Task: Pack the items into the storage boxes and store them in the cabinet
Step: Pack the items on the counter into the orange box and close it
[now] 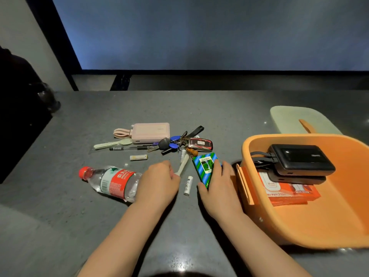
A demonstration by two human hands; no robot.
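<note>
- Our left hand (pixel 159 180) at lower centre of the frame pinches the end of a white stick-like item (pixel 182 163), grip closed on it.
- Our right hand (pixel 218 184) curls round the green-and-blue packet (pixel 205 166), which is tilted up off the grey counter (pixel 79 206).
- An orange storage box (pixel 329 226) at the right of the frame holds two black power banks (pixel 301 158) stacked on orange wipe packs (pixel 287 192).
- A water bottle (pixel 111 181) lies on its side, left of the left hand.
- Above the hands lie a pink power bank (pixel 150 131), keys (pixel 173 143), a pen (pixel 129 148) and loose batteries (pixel 188 185).
- A pale green lid (pixel 289 118) sits behind the box.
</note>
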